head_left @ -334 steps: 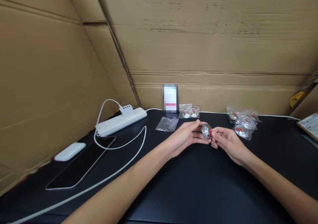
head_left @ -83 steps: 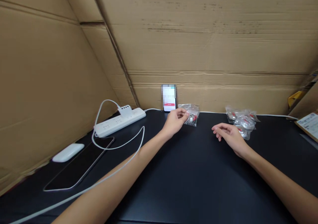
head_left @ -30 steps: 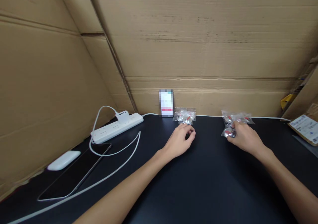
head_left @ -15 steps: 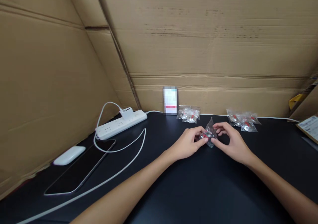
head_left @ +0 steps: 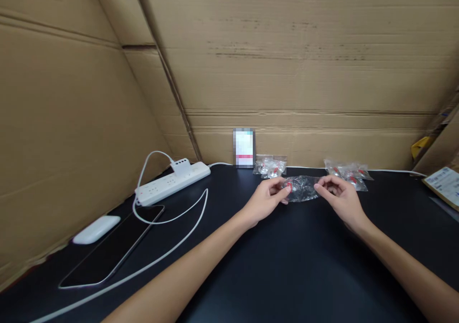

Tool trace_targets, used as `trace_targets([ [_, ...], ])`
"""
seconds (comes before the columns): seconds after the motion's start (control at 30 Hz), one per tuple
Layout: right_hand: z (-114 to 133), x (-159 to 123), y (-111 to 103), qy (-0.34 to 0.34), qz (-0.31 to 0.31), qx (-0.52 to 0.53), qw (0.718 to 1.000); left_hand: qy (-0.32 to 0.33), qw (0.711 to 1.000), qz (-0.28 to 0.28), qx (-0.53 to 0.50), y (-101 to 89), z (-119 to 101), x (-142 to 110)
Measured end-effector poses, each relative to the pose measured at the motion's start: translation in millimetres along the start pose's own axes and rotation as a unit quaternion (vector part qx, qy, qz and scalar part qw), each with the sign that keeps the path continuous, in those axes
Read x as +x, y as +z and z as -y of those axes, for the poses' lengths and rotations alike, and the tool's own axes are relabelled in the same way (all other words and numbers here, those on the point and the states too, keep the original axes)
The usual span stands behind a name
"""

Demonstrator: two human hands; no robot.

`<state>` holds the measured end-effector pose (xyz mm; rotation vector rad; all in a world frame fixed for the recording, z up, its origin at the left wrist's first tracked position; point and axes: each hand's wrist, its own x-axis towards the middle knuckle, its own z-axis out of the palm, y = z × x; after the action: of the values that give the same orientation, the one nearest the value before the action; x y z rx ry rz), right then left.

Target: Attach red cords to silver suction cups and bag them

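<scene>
My left hand (head_left: 267, 199) and my right hand (head_left: 339, 196) hold a small clear plastic bag (head_left: 301, 189) between them, stretched sideways above the black table (head_left: 294, 265). The left fingers pinch its left end, where a metal part with a red bit shows inside. The right fingers pinch its right end. Behind the left hand lies a small pile of filled bags (head_left: 269, 166). Behind the right hand lies another pile of filled bags (head_left: 347, 174).
A small phone (head_left: 244, 148) leans on the cardboard wall (head_left: 304, 74) at the back. At the left are a white power strip (head_left: 174, 181) with its cable, a dark tablet (head_left: 113, 246) and a white case (head_left: 96, 223). A labelled box (head_left: 443, 181) sits at far right.
My right hand took a bag from the right pile and brought it to the middle. Both hands now pull it out flat and have moved slightly away from me.
</scene>
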<state>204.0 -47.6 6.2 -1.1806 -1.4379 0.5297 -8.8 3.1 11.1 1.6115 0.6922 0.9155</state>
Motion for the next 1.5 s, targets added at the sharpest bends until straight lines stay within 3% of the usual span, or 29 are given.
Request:
trace_targets([
  [0.27, 8.3, -2.9, 5.6, 0.072, -0.015, 0.078, 0.994, -0.023, 0.994, -0.055, -0.09, 1.7, -3.9, -0.9],
  [0.43, 14.5, -2.9, 3.8, 0.042, -0.058, 0.052, 0.996, -0.014, 0.994, -0.072, -0.087, -1.5, 0.1, -0.3],
  [0.67, 19.7, -5.6, 7.5, 0.167, 0.043, 0.119, 0.978, 0.006, 0.995, -0.076, -0.059, 1.0, 5.1, 2.0],
  [0.87, 14.0, -6.9, 7.4, 0.16, 0.064, 0.12, 0.978, 0.018, 0.994, -0.1, -0.034, 2.3, 6.3, 0.8],
  [1.0, 13.2, -7.9, 7.1, 0.174, 0.068, 0.125, 0.974, 0.018, 0.997, -0.069, -0.023, 2.9, 4.9, 0.2],
  [1.23, 22.2, -7.5, 5.5, 0.221, 0.085, 0.216, 0.947, -0.005, 0.996, -0.081, -0.038, 6.2, -2.7, -2.8],
  [1.5, 11.4, -12.6, 9.9, 0.189, 0.092, 0.152, 0.966, -0.009, 0.994, -0.071, -0.087, 7.9, -11.3, -4.6],
])
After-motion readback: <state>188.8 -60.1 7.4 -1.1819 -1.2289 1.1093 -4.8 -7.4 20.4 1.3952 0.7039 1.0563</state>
